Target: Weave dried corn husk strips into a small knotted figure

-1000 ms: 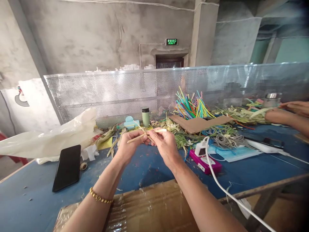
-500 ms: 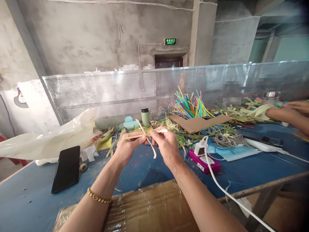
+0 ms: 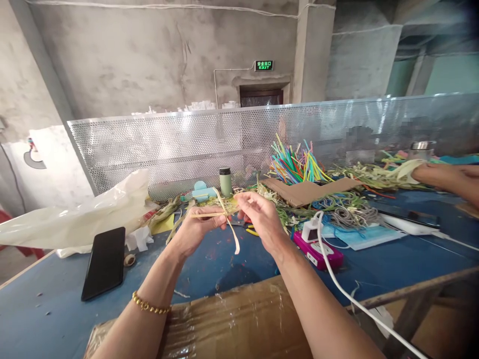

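Note:
My left hand (image 3: 194,227) is closed, thumb and fingers pinching pale, flat plant strips where they cross. One strip (image 3: 233,237) runs from above the fingertips down to a loose, curled lower end. Another strip (image 3: 207,215) lies sideways across the left fingers. My right hand (image 3: 261,218) is just right of the crossing, its fingers curled in and the thumb near the forefinger. It appears to pinch the right end of the sideways strip, though the fingers partly cover that end. Both hands are raised above the blue table (image 3: 157,274).
A black phone (image 3: 104,263) lies at left near a plastic sheet (image 3: 108,214). Behind stand a green bottle (image 3: 225,182) and colourful pipe cleaners (image 3: 297,162). At right are a magenta power block (image 3: 318,251) with a white cable, and a co-worker's arm (image 3: 445,175). Cardboard (image 3: 239,324) lies in front.
My right fingers have lifted slightly and shifted right, and the strip's right end no longer sticks out past the thumb. My left hand keeps its pinch; the hanging strip's lower end has swung slightly left and down.

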A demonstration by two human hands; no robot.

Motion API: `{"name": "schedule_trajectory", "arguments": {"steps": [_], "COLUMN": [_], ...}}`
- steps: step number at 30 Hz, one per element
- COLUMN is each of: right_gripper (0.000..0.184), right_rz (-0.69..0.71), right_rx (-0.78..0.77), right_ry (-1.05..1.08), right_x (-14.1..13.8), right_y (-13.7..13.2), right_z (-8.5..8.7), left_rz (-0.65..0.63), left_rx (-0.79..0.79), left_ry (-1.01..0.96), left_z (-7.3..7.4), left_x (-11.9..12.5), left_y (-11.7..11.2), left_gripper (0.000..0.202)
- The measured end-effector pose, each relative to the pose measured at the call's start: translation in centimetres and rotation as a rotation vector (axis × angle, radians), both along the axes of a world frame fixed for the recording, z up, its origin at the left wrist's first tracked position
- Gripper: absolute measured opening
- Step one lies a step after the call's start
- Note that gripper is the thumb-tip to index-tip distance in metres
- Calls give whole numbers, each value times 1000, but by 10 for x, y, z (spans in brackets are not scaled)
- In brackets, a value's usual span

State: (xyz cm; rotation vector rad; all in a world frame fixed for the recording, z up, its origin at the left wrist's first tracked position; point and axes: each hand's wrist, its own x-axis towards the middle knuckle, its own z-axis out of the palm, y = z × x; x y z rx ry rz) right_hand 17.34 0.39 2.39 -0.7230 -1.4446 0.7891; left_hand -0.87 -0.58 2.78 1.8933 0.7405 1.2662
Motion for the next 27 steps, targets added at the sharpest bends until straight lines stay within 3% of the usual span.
{"name": "schedule_trajectory", "arguments": {"steps": [5, 7, 19, 22, 27], "right_gripper": [29, 29, 32, 33, 31], "right_rz": [294, 327, 254, 235, 84], "right_rx": [0, -33, -23, 30, 171], "right_ry": [-93, -40, -30, -101, -200], "right_x": [0, -1, -2, -1, -1], "right_y": [-6, -8, -10, -11, -12], "right_z": [2, 3, 5, 5, 5], "left_rz": [-95, -138, -193, -206, -227], "left_rx": [-36, -56, -123, -107, -121], "left_ry": [100, 76, -49, -56, -66], "left_z": [1, 0, 1, 0, -1], "left_x": [1, 2, 3, 3, 6], "left_y": [-2, -1, -1, -1, -2], "left_gripper": [28, 27, 21, 22, 23]}}
